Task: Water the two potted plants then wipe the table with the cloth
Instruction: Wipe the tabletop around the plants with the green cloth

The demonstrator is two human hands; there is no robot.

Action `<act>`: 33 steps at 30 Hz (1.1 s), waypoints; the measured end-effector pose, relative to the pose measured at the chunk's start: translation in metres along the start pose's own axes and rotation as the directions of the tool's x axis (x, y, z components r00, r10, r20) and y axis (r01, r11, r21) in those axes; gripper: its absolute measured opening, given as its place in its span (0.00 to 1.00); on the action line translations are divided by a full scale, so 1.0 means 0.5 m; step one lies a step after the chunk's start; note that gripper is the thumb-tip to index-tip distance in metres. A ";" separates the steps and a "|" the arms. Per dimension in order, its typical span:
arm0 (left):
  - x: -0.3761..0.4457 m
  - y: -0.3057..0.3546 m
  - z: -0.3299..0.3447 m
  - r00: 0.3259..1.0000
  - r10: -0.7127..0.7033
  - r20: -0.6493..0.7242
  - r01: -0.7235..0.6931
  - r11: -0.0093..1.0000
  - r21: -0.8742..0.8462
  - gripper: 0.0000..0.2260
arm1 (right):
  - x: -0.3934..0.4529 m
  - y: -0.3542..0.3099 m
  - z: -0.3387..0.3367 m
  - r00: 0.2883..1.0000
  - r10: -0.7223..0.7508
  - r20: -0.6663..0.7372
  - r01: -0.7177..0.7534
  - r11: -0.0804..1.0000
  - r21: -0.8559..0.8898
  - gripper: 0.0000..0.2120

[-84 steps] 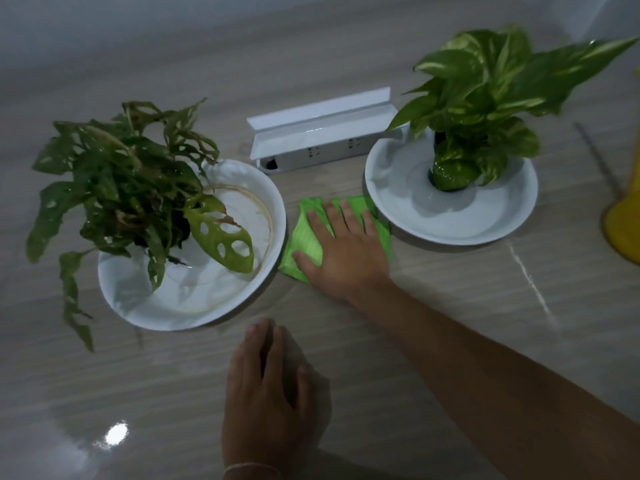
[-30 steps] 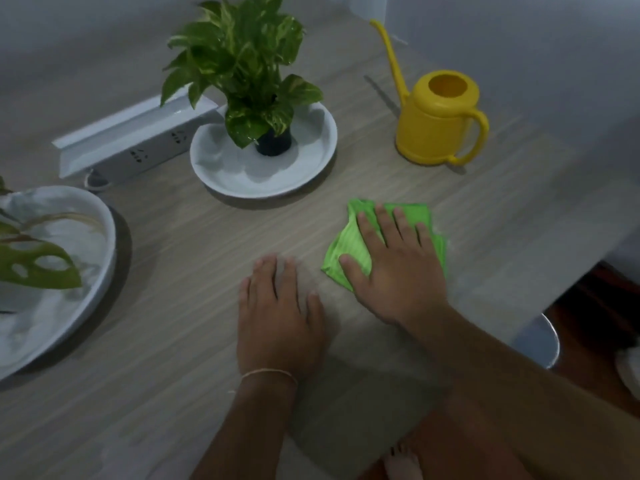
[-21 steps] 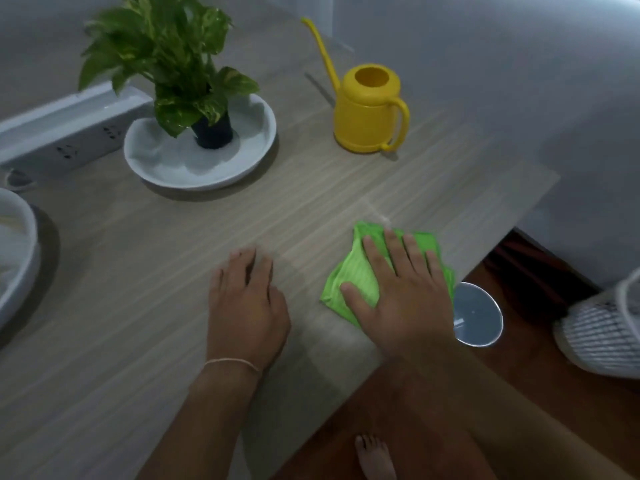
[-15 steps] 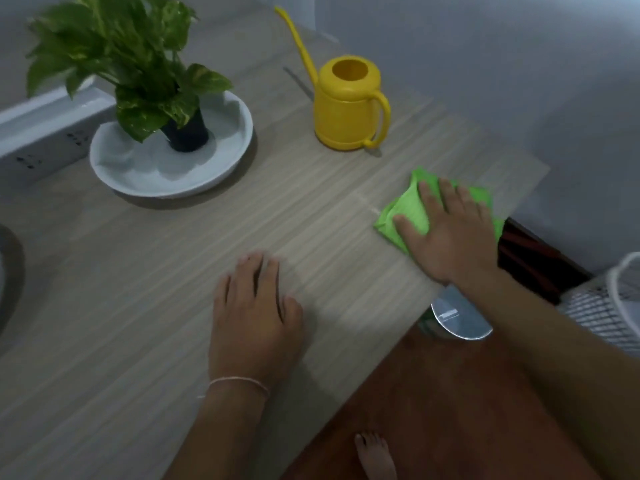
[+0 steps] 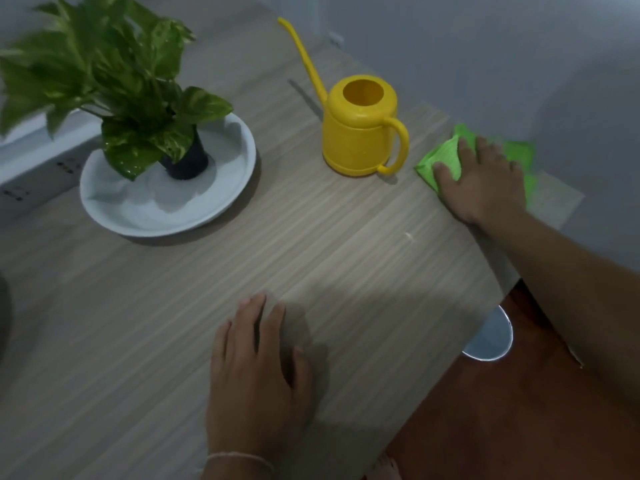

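Both hands flat, nothing gripped | right hand (image 5: 485,181) half-covers cloth (image 5: 440,161) | left hand (image 5: 256,372) on table (image 5: 346,244)

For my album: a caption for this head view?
Right hand presses green cloth onto table beside yellow watering can.

Dim light. My pale wood-grain worktop (image 5: 346,244) meets a plain grey wall (image 5: 519,46) behind it; reddish-brown floor (image 5: 502,427) below its near edge.
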State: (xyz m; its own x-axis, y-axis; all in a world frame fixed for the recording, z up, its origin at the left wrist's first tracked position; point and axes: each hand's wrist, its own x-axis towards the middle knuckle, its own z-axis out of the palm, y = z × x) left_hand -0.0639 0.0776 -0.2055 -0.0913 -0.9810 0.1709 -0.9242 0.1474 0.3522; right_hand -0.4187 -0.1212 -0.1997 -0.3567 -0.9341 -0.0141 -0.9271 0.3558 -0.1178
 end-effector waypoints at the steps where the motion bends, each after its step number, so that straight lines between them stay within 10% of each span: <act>1: -0.001 0.002 -0.002 1.000 -0.003 0.005 0.003 1.000 -0.002 0.25 | -0.038 -0.013 0.002 1.000 -0.021 -0.002 0.021 1.000 0.004 0.41; 18: -0.353 -0.285 -0.201 0.963 -0.270 0.023 0.269 0.962 0.033 0.29 | -0.751 -0.324 0.057 0.891 -0.453 0.023 0.453 0.891 0.012 0.38; 25: -0.658 -0.523 -0.340 0.730 -0.658 -0.184 0.678 0.730 0.081 0.31 | -1.080 -0.526 0.079 0.718 -0.694 0.053 0.680 0.715 0.159 0.38; 33: -0.708 -0.596 -0.352 0.819 -0.540 -0.193 0.545 0.838 -0.029 0.24 | -1.228 -0.661 0.107 0.568 -0.819 0.076 0.801 0.572 0.180 0.37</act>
State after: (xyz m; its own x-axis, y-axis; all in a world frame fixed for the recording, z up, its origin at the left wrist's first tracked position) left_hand 0.3091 0.4033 -0.2089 0.4957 -0.8590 0.1277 -0.8134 -0.4077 0.4149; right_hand 0.1128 0.3332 -0.2054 0.5659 -0.8244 0.0130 -0.7948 -0.5496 -0.2574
